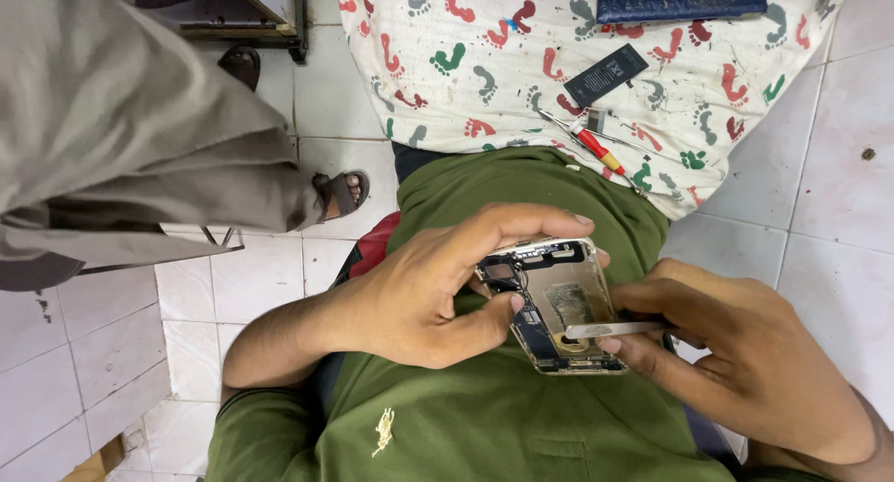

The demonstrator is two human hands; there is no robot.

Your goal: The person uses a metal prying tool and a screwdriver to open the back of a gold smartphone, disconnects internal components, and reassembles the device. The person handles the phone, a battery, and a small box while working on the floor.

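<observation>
— Opened silver phone shell [559, 300], battery bay bare, sits over the lap; left hand [419, 291] fingers clamp it.
— Right hand [745, 361] pinches thin metal tweezers [610, 330] inside. Flat black battery [605, 75] is already out on the footprint-patterned cloth [447, 35]; small parts remain.

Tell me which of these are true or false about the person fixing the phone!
1. The left hand holds the opened phone shell. True.
2. The right hand holds a hammer. False: it holds a thin flat metal tool against the shell.
3. A black battery lies on the footprint-patterned cloth. True.
4. The red-handled screwdriver is in the left hand. False: it lies on the cloth.
</observation>
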